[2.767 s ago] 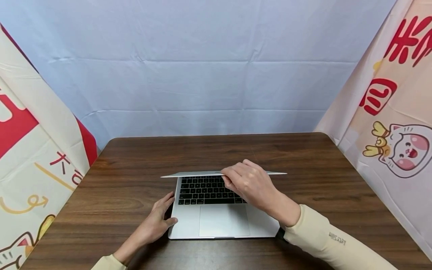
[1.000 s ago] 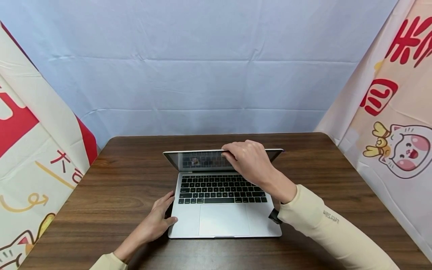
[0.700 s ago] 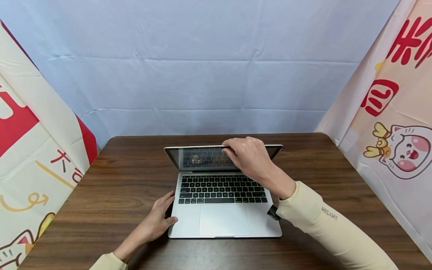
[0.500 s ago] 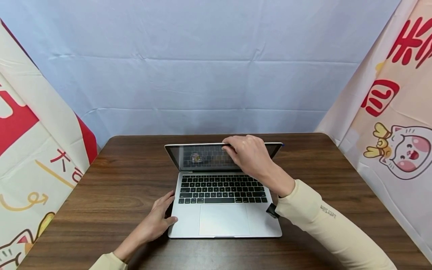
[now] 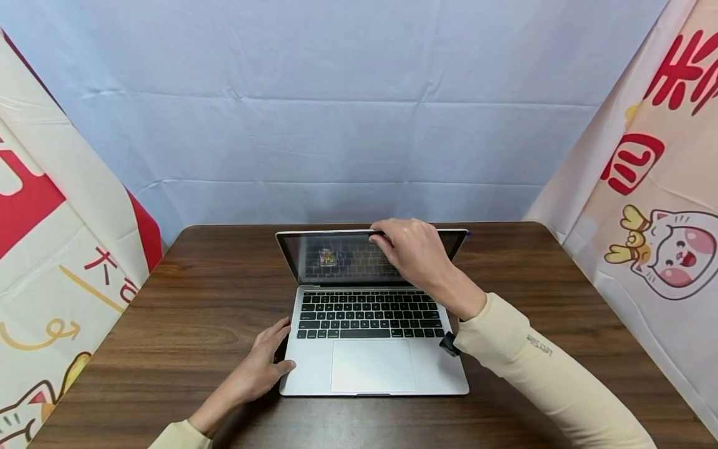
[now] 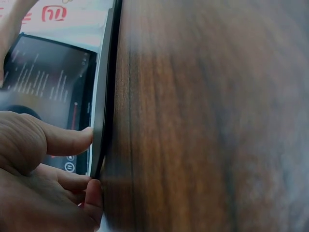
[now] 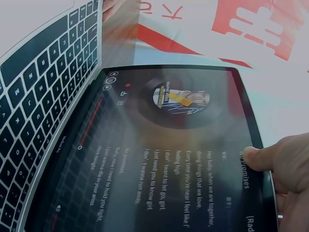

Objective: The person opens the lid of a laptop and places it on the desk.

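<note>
A silver laptop (image 5: 372, 368) stands on the wooden table, its lid raised and the dark screen (image 7: 145, 159) lit with a music player and lyrics. My right hand (image 5: 417, 255) grips the lid's top edge, right of its middle. In the right wrist view the thumb (image 7: 258, 158) lies on the screen's border, with the other fingers behind the lid. At the base's left side is my left hand (image 5: 260, 365). Its thumb (image 6: 70, 141) rests on the base's edge and the other fingers touch the side; some fingertips are hidden.
The brown wooden table (image 5: 196, 299) spreads around the laptop on all sides. Behind it hangs a pale blue cloth (image 5: 336, 125). Printed banners (image 5: 667, 274) hang at the left and right. A black strap piece (image 5: 449, 344) sits at my right wrist.
My right hand has swung the lid up and back from nearly closed, so the screen now faces me. The left hand and the laptop base have stayed in place.
</note>
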Demonstrator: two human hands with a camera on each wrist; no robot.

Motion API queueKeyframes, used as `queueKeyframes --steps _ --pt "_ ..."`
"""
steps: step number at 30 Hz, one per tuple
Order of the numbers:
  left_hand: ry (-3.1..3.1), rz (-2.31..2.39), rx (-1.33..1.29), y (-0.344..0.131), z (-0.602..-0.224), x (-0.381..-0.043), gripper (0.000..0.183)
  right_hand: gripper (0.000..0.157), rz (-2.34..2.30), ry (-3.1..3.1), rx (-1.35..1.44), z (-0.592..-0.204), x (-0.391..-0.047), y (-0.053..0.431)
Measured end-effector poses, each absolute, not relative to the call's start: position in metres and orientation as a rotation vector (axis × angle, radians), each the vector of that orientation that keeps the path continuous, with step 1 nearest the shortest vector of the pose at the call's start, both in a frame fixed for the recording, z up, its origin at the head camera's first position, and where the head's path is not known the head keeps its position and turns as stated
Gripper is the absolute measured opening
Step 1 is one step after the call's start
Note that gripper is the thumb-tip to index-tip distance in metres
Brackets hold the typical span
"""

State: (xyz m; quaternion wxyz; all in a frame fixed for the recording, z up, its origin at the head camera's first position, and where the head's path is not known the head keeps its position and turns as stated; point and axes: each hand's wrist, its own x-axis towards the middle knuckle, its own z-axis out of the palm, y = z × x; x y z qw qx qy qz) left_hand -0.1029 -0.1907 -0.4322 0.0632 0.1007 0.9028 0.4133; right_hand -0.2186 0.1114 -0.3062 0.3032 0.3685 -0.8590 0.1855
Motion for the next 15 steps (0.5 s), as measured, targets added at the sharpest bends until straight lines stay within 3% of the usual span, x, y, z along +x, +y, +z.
queueKeyframes --steps 15 --pt "2.733 1.226 0.279 -0.19 -0.432 -0.103 0.065 0.018 0.493 -2.211 0.969 -0.311 -0.23 0.111"
